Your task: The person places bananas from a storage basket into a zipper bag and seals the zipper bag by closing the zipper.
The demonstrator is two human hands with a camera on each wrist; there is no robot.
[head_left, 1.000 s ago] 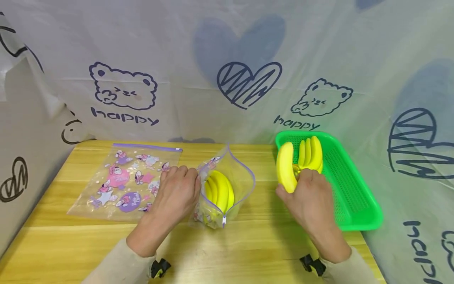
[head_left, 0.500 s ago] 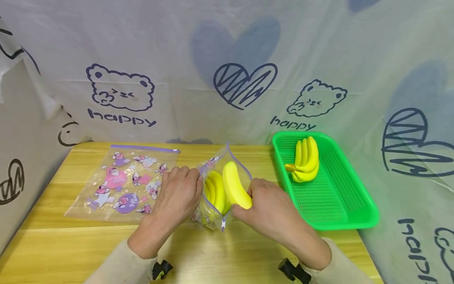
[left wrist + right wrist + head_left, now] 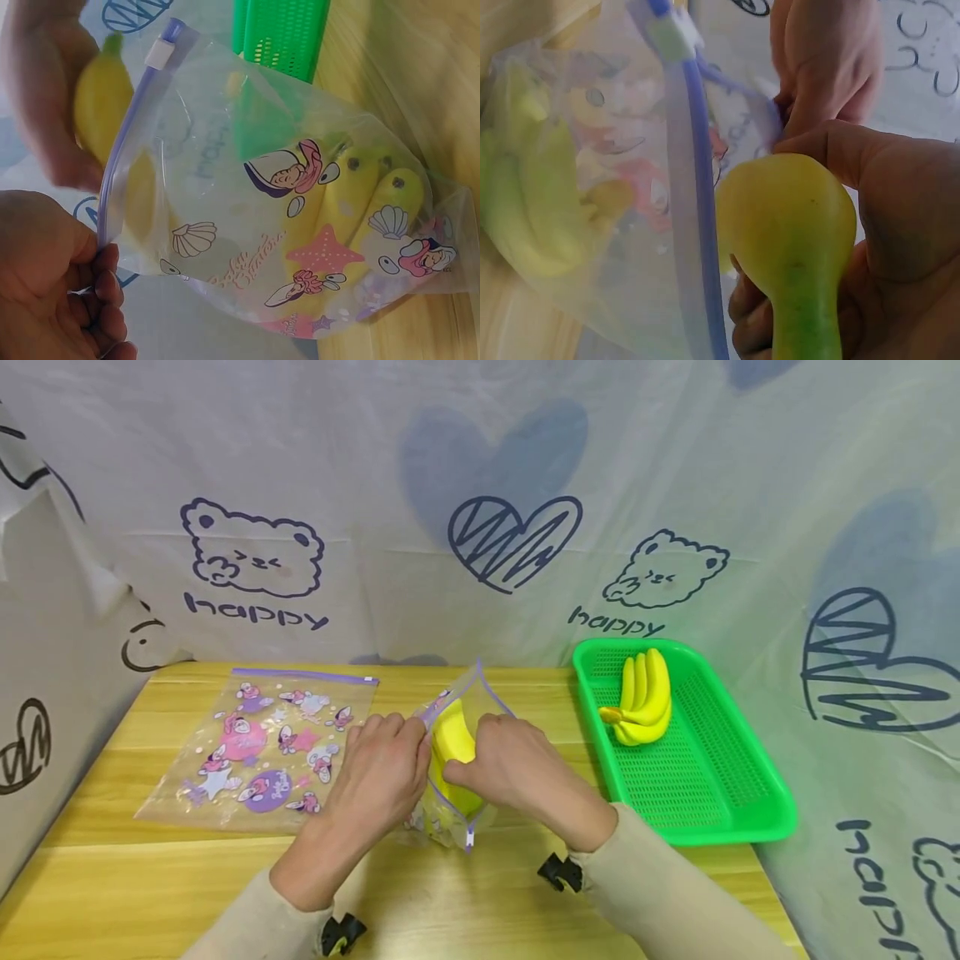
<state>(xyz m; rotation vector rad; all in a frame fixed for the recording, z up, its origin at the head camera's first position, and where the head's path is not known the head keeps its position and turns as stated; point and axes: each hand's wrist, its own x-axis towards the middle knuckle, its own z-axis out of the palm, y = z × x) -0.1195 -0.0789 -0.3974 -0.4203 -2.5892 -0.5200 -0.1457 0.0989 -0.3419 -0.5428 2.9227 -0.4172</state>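
On wood-grain desk (image 3: 420,906) before printed cloth (image 3: 360,452), grips purple-zipped rim (image 3: 116,142) of clear bag (image 3: 202,112) with left hand (image 3: 381,768) and single banana (image 3: 787,217) with right hand (image 3: 517,760), at that bag's open mouth. Shows one bunch (image 3: 349,184) already bagged; appears part-way, with single banana not yet released, mouth unzipped, another bunch (image 3: 645,697) in green basket (image 3: 776,827), and second bag (image 3: 247,739) lying flat, seemingly unfilled.
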